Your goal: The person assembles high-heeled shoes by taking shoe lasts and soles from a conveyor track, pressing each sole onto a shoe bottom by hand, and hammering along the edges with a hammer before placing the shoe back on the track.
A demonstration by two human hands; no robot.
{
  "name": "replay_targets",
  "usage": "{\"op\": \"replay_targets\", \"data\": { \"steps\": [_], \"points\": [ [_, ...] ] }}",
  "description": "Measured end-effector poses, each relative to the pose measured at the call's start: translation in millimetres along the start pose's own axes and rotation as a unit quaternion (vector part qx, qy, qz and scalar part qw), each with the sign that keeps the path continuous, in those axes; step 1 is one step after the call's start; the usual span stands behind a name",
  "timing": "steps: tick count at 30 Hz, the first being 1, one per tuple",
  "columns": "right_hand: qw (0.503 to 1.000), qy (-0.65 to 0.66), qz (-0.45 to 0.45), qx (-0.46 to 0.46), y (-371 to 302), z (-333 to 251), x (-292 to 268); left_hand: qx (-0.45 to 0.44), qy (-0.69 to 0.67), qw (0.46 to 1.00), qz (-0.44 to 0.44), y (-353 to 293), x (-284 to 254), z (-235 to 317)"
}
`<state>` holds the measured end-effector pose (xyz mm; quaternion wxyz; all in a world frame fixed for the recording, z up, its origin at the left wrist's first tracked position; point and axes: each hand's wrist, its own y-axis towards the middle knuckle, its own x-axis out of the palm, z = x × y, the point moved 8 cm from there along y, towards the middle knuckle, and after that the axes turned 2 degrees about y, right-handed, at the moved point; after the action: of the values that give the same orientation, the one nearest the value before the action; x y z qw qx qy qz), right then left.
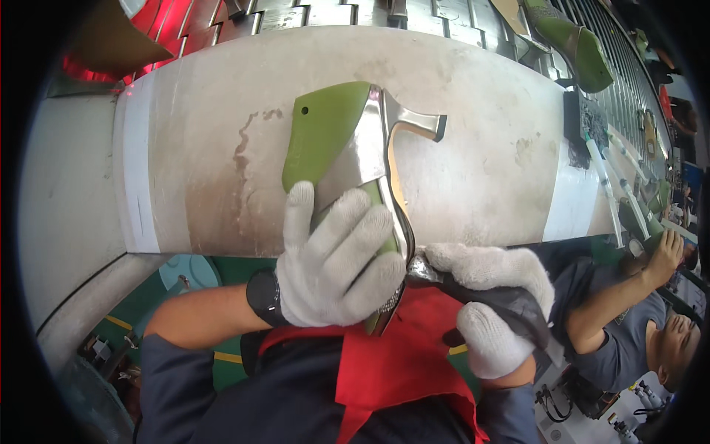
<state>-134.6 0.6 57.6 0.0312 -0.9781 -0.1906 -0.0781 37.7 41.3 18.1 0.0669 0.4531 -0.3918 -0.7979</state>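
A silver high-heeled shoe (379,144) lies on its side, its heel pointing right, with a green shoe last (325,133) inside it. My left hand (336,259), in a white knit glove, is closed around the front part of the shoe, fingers spread over the last and the upper. In my gloved right hand (503,296) is a dark grey tool (510,303) with a shiny rounded metal end. That metal end meets the edge of the sole near the toe. My palm and fingers hide part of the tool, so its exact kind is unclear.
Under the shoe is a worn, stained beige work surface (488,177). Beyond it runs a metal slat conveyor (333,16) carrying another shoe on a green last (592,63). Several syringe-like tubes (603,181) stand at the right edge. A co-worker's arm (621,296) reaches in there.
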Motion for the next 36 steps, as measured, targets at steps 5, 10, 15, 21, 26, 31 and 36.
{"op": "replay_targets", "data": {
  "steps": [5, 10, 15, 21, 26, 31, 36],
  "points": [
    [0.993, -0.058, -0.018, 0.097, 44, 3, -14, -0.001, 0.003, 1.000, -0.003, -4, 1, -1],
    [0.980, -0.098, -0.065, 0.160, 73, 4, -7, -0.013, -0.010, 0.999, 0.050, -13, 3, 0],
    [0.988, -0.029, 0.017, 0.150, 82, 21, 9, -0.021, -0.002, 0.998, 0.058, -11, 1, 2],
    [0.990, -0.057, 0.132, 0.010, 90, -7, 0, -0.014, -0.009, 0.988, -0.152, 18, -7, -15],
    [0.983, -0.079, 0.153, 0.059, 90, -9, -14, -0.033, -0.145, 0.963, -0.227, 53, -13, -73],
    [0.967, -0.017, 0.249, 0.046, 78, 13, -16, -0.043, -0.163, 0.951, -0.260, 55, 3, -82],
    [0.975, -0.113, 0.186, 0.052, 103, -1, -16, -0.037, -0.173, 0.951, -0.252, 56, 4, -82]
  ]
}}
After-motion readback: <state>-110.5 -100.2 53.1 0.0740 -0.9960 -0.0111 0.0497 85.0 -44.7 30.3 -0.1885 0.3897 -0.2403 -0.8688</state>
